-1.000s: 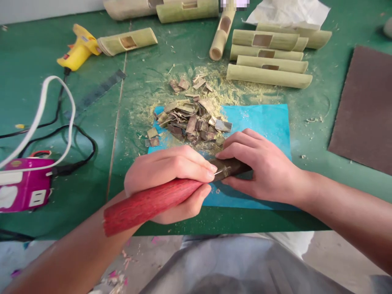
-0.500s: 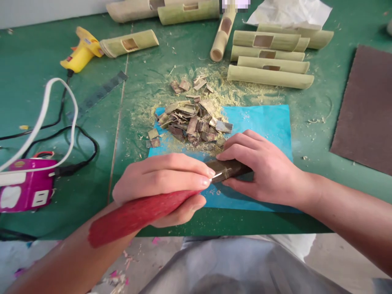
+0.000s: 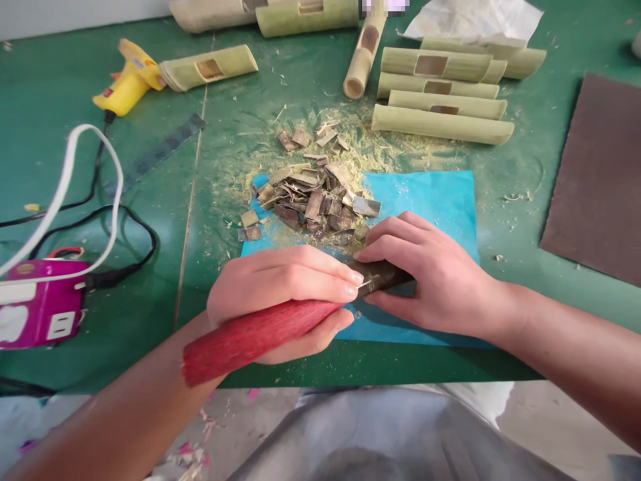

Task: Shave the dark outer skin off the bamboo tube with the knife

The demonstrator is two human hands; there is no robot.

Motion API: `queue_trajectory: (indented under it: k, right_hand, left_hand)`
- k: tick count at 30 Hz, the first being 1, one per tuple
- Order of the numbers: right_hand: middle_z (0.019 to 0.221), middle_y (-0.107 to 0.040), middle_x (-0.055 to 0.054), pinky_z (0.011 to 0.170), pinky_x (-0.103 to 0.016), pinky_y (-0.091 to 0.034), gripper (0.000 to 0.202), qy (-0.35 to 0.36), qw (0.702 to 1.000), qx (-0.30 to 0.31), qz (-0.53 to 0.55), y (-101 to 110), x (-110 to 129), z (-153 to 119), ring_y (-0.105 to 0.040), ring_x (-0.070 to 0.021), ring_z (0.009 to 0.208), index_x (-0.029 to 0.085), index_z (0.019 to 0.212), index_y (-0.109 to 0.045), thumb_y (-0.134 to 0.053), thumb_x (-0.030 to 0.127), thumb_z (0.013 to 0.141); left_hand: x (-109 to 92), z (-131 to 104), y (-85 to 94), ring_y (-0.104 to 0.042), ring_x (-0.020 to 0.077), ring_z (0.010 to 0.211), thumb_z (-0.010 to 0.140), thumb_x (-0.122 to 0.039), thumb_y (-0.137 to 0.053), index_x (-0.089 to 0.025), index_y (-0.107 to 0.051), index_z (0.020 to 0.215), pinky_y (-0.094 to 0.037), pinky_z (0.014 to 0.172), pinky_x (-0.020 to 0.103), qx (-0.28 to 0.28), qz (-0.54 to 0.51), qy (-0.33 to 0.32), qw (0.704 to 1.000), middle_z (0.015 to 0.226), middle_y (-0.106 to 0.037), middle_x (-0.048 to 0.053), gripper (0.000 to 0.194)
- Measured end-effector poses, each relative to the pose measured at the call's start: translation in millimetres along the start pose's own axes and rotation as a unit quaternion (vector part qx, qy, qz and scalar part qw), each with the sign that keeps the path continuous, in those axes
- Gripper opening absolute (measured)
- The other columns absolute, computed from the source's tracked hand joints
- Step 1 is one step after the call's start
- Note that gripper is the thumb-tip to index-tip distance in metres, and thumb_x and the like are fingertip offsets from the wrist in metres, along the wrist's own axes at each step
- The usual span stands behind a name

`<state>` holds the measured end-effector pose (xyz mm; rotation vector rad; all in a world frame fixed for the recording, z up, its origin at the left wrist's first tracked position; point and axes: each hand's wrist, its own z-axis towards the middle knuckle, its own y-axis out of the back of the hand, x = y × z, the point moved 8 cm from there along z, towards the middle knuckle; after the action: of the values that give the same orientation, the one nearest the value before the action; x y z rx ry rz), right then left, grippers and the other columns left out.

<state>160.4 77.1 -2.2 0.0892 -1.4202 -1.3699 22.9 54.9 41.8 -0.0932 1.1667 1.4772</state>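
Observation:
My left hand (image 3: 285, 294) is closed around the red handle of a carving knife (image 3: 250, 337). A short stretch of its thin bright blade shows past the fingertips and touches a dark piece of bamboo (image 3: 380, 275). My right hand (image 3: 431, 274) grips that bamboo from above, thumb on the near side and fingers on the far side, hiding its right end. Pale scored lines mark the bamboo near the blade. Under both hands lies a blue sheet (image 3: 425, 200), with a heap of brown bamboo chips (image 3: 315, 200) just beyond them.
Cut bamboo tubes (image 3: 441, 123) with rectangular openings lie at the back. On the left are a yellow glue gun (image 3: 125, 83), a clear ruler (image 3: 160, 150), a purple power adapter (image 3: 40, 300) and looped cables (image 3: 115, 180). A brown board (image 3: 595, 180) lies on the right.
My left hand has slid the knife to the right along the bamboo, and less blade shows. My right hand stays in place.

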Motion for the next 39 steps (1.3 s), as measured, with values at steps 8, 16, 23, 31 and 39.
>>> queue_trajectory:
  k: [8, 16, 23, 31, 39]
  right_hand:
    - [0.106, -0.072, -0.012, 0.079, -0.041, -0.051, 0.020, 0.001, 1.000, -0.011, -0.006, 1.2, 1.4, -2.9, -0.060, -0.0261, 0.090, 0.013, 0.105, -0.069, -0.070, 0.024, 0.088]
    - [0.107, -0.072, -0.012, 0.080, -0.041, -0.052, 0.019, -0.006, 1.000, -0.004, -0.006, 1.2, 0.1, -1.5, -0.060, -0.0255, 0.091, 0.016, 0.104, -0.067, -0.071, 0.025, 0.088]
    - [0.107, -0.072, -0.011, 0.080, -0.041, -0.051, 0.017, -0.005, 1.000, 0.001, -0.006, 1.2, 0.6, -1.7, -0.060, -0.0253, 0.091, 0.018, 0.104, -0.066, -0.070, 0.024, 0.089]
    - [0.104, -0.071, -0.011, 0.077, -0.041, -0.048, 0.014, -0.006, 1.000, 0.002, -0.006, 1.1, 0.5, -1.7, -0.060, -0.0254, 0.090, 0.017, 0.101, -0.066, -0.069, 0.025, 0.089]
    - [0.105, -0.071, -0.011, 0.079, -0.042, -0.048, 0.017, -0.004, 1.000, 0.000, -0.009, -0.6, -0.3, -2.4, -0.060, -0.0262, 0.093, 0.018, 0.104, -0.065, -0.069, 0.027, 0.090]
  left_hand:
    - [-6.5, -4.5, 2.7, -0.078, 0.0148, 0.077, 0.082, -0.006, -0.069, -0.021, -0.066, 0.095, -0.070, 0.072, 0.026, -0.015, 0.002, 0.001, 1.000, 0.084, -0.079, 0.001, 0.019]
    - [-1.7, -18.3, 9.2, -0.077, 0.0156, 0.074, 0.086, -0.010, -0.068, -0.020, -0.071, 0.095, -0.072, 0.067, 0.028, -0.073, -0.028, -0.013, 0.997, 0.090, -0.079, 0.004, 0.014]
    - [-1.9, -13.2, 10.3, -0.076, 0.0151, 0.070, 0.096, -0.023, -0.064, -0.023, -0.070, 0.094, -0.070, 0.061, 0.028, -0.065, -0.034, -0.020, 0.997, 0.089, -0.079, 0.004, 0.007]
    - [-3.2, -0.4, 1.4, -0.080, 0.0157, 0.082, 0.093, -0.022, -0.074, -0.021, -0.070, 0.104, -0.072, 0.077, 0.025, 0.002, -0.006, -0.032, 0.999, 0.097, -0.082, 0.005, 0.012]
    - [-4.8, 1.1, -1.8, -0.080, 0.0160, 0.081, 0.087, -0.012, -0.074, -0.025, -0.069, 0.099, -0.071, 0.074, 0.027, 0.012, 0.007, -0.003, 1.000, 0.095, -0.082, 0.001, 0.018]
